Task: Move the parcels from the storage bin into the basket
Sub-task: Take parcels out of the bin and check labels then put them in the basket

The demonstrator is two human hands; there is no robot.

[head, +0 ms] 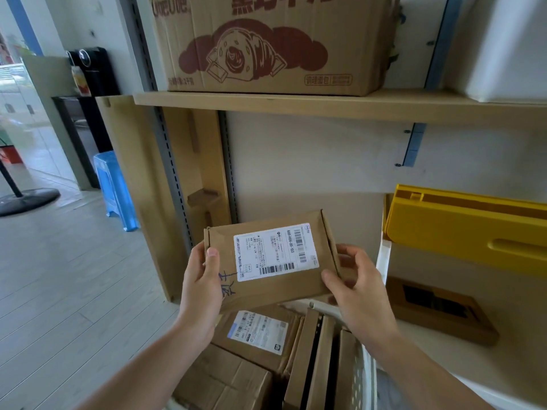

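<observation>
flat cardboard parcel [272, 260] with white shipping label [276, 253], held in the air between both hands above a white slotted basket [359, 377]; left hand [204, 279] in a closed grip on the parcel's left edge, thumb on top; right hand [358, 288] in a closed grip on its right edge; more parcels [260, 344] lie in the basket below; yellow bin [467, 229] on the shelf to the right.
</observation>
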